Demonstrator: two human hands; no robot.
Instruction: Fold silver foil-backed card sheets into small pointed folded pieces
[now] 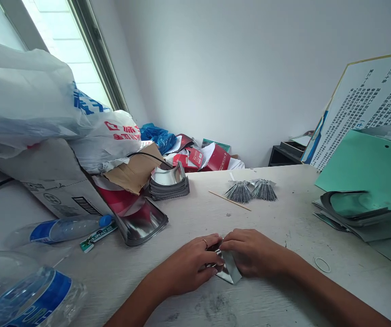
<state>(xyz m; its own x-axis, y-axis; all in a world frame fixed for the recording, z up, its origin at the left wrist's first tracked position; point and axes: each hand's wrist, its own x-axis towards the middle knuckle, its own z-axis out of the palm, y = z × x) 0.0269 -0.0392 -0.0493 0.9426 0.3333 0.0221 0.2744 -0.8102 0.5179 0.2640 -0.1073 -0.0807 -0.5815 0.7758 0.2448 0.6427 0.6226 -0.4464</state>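
Both my hands rest on the white table (277, 227) near its front edge, meeting over a small shiny silver card piece (228, 270). My left hand (190, 265), a ring on one finger, has its fingers curled down onto the piece's left side. My right hand (253, 252) presses its closed fingers onto the right side. Only the lower corner of the silver piece shows; the rest is hidden under my fingers.
Two bundles of thin metal pins (250, 190) and a wooden stick (229, 200) lie farther back. Stacks of curved silver card (168, 181) sit left, more (355, 211) by a green sheet (369, 172) right. Plastic bottles (66, 227), a cardboard box (52, 177), bags, and a rubber band (322, 264) surround.
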